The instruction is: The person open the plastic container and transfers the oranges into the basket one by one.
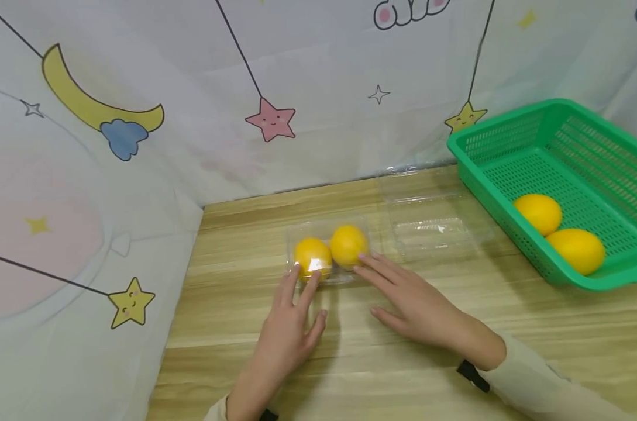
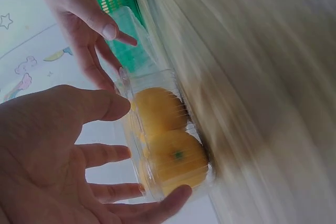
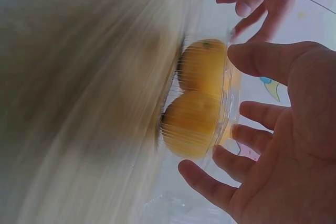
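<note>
Two oranges, the left one [image 1: 312, 252] and the right one [image 1: 348, 244], sit side by side inside a clear plastic box [image 2: 153, 81] on the table. My left hand [image 1: 289, 336] is at the near left of the box, its fingers spread and fairly straight, fingertips right at the top. From the right, my right hand [image 1: 423, 307] reaches over the near right corner with extended fingertips at the box's upper edge. Both thumbs stay on the near side. In the right wrist view, the box's ribbed wall stands in front of the oranges [image 3: 191, 124].
Another clear plastic box [image 1: 434, 231] lies open behind my right hand. To the right stands a green basket [image 1: 499, 219] with two more oranges [image 1: 576, 251] in it. A printed cloth [image 1: 323, 158] hangs along the back and left edges of the wooden table [image 1: 223, 316].
</note>
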The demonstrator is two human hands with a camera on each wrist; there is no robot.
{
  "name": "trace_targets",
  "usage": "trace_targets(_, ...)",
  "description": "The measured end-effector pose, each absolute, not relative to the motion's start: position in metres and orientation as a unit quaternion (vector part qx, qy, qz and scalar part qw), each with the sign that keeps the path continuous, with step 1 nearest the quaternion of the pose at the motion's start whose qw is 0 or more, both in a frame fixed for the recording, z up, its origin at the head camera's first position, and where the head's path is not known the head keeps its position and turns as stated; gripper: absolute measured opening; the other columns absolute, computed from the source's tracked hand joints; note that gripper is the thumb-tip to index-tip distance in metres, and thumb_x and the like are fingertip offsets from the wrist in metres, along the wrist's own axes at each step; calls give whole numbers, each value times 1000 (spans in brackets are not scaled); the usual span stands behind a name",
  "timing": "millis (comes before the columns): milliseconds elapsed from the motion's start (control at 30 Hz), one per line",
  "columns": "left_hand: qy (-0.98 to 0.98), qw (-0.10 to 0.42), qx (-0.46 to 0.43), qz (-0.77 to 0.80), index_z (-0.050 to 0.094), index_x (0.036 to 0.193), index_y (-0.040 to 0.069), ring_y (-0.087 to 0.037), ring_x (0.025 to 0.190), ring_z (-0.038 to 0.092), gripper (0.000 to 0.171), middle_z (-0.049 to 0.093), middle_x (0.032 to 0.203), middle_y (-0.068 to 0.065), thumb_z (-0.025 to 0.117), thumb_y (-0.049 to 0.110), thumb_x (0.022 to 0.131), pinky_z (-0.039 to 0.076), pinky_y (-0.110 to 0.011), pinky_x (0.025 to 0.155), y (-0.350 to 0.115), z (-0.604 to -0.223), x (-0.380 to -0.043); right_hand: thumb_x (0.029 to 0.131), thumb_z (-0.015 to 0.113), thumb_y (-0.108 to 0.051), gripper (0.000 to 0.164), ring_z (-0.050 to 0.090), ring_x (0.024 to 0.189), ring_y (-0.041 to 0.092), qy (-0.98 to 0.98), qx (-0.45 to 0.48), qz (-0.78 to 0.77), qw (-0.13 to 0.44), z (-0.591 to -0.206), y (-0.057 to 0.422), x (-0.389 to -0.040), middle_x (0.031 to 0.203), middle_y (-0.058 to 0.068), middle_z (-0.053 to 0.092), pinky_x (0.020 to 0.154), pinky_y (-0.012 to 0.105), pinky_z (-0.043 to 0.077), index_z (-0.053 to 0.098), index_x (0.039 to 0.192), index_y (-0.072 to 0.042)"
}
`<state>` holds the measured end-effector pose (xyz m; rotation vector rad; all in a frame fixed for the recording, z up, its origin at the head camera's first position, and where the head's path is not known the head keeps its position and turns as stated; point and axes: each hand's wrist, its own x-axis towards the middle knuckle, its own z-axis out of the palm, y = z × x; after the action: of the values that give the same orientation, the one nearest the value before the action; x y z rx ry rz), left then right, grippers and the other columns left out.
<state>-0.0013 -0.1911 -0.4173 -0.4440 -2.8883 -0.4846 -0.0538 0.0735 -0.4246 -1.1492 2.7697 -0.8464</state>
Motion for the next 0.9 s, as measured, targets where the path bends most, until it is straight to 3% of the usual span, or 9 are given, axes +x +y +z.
trace_targets(200, -974, 87, -151, -146, 52, 156, 11, -56, 143, 45, 66, 39, 161, -30, 76, 28, 97, 59, -65, 90, -180, -413, 4, 97, 78, -22, 70, 36, 156, 37, 889, -359, -284, 1, -426, 84, -47, 172, 6, 34, 110, 65, 47, 47, 160, -16)
trace_targets(467, -981, 79, -134, -118, 52, 155, 14, -52, 142, 49, 66, 41, 161, -27, 77, 32, 96, 60, -65, 82, -175, -407, 4, 98, 77, -19, 66, 35, 157, 36, 878, -351, -324, 0, -429, 85, -46, 172, 6, 36, 118, 63, 39, 50, 159, -16)
trace_targets(633, -984, 73, -128, -101, 52, 154, 14, -52, 141, 50, 66, 42, 159, -28, 76, 35, 97, 58, -65, 87, -172, -405, 3, 97, 77, -13, 64, 35, 157, 36, 872, -340, -352, 0, -431, 87, -44, 171, 7, 37, 119, 62, 38, 53, 157, -15)
trace_targets(733, -985, 74, -118, -102, 53, 152, 14, -54, 141, 49, 64, 43, 158, -29, 76, 36, 97, 53, -68, 96, -170, -403, 4, 96, 76, -8, 57, 43, 152, 35, 865, -321, -386, -17, -432, 90, -43, 166, 8, 44, 115, 61, 44, 60, 150, -14)
trace_targets(800, -985, 81, -112, -102, 53, 152, 13, -56, 141, 47, 63, 44, 157, -29, 75, 36, 97, 48, -70, 102, -168, -402, 3, 95, 76, -4, 49, 54, 142, 31, 860, -301, -411, -38, -431, 92, -41, 155, 6, 55, 109, 58, 50, 66, 142, -14)
trace_targets(900, -984, 93, -111, -102, 53, 151, 13, -54, 144, 44, 62, 45, 157, -27, 74, 37, 98, 40, -72, 110, -164, -401, 0, 96, 73, 1, 33, 65, 120, 21, 846, -268, -457, -54, -432, 94, -40, 132, 3, 67, 96, 44, 59, 71, 126, -11)
